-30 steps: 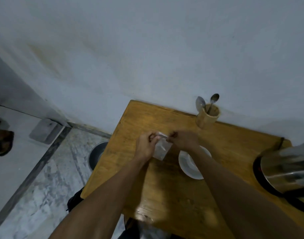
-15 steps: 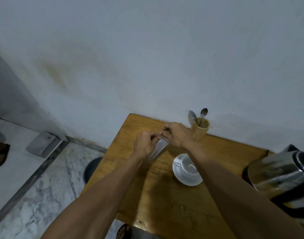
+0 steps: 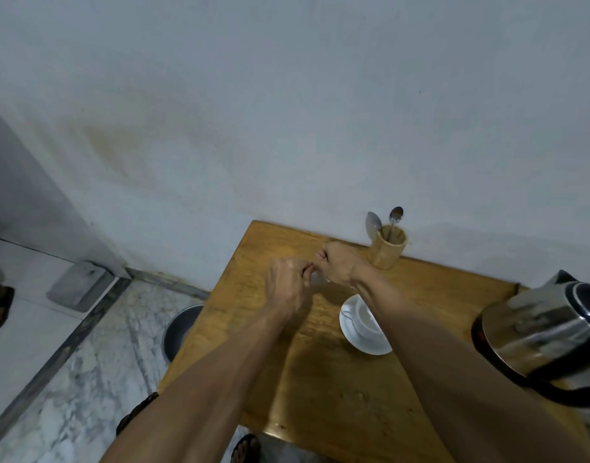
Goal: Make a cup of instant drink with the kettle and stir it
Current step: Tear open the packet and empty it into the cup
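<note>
Both hands meet over the far part of the wooden table (image 3: pixel 320 379), pinching a small pale sachet (image 3: pixel 318 280) between them; most of it is hidden by fingers. My left hand (image 3: pixel 285 289) grips its left edge and my right hand (image 3: pixel 337 265) its right edge. A white cup (image 3: pixel 365 320) sits on a white saucer (image 3: pixel 360 342) just right of my hands, partly covered by my right forearm. The steel kettle (image 3: pixel 541 332) with a black lid stands at the table's right side.
A bamboo holder (image 3: pixel 389 250) with two spoons (image 3: pixel 394 217) stands against the wall behind my right hand. A dark round bin (image 3: pixel 178 332) sits on the marble floor left of the table. Sandalled feet (image 3: pixel 245 447) show below the near edge.
The view has tilted up and shifted, and my hands have moved together toward the far side of the table. The sachet is now more hidden between my fingers.
</note>
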